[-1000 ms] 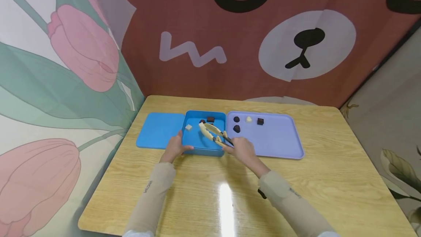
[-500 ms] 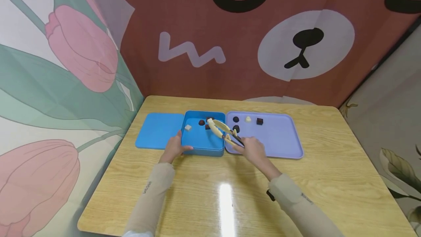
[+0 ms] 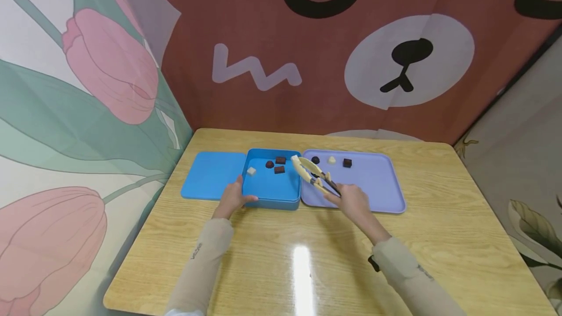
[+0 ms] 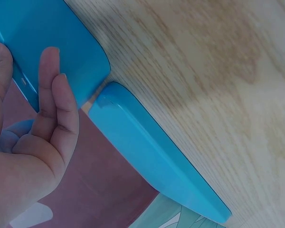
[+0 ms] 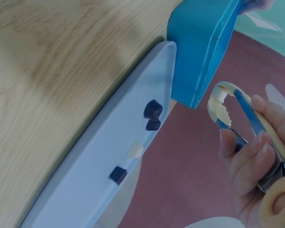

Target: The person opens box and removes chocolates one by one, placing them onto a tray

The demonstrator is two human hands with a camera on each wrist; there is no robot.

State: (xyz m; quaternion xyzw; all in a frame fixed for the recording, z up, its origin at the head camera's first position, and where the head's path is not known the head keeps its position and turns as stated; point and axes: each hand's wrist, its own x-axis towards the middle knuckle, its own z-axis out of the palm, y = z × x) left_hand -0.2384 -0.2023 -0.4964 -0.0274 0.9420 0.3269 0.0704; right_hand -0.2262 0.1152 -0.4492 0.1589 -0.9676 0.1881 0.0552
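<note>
My right hand (image 3: 354, 204) holds cream-coloured tongs (image 3: 324, 179) with dark handles. Pinched between the tongs' tips is a small white piece (image 5: 219, 94), raised above where the blue box (image 3: 274, 205) and the lavender tray (image 3: 373, 194) meet. At the box's front left corner, my left hand (image 3: 232, 199) grips it, thumb along the front rim and fingers on the left side. Inside the box lie a white cube (image 3: 251, 171), a round brown chocolate (image 3: 270, 164) and two brown rectangular chocolates (image 3: 279, 170). The tray bears two rounded dark chocolates (image 5: 153, 109), a cream one (image 3: 331, 160) and a dark cube (image 3: 347, 163).
A flat blue lid (image 3: 212, 174) lies left of the box. All three stand side by side on a wooden table (image 3: 263, 247). A wall hanging with a printed bear (image 3: 325, 101) rises behind the table, and a tulip-printed one (image 3: 110, 72) is at the left.
My right hand has moved to the right with the tongs, from over the box to over the tray's left edge. The box's brown chocolates have come into full view. My left hand stays put.
</note>
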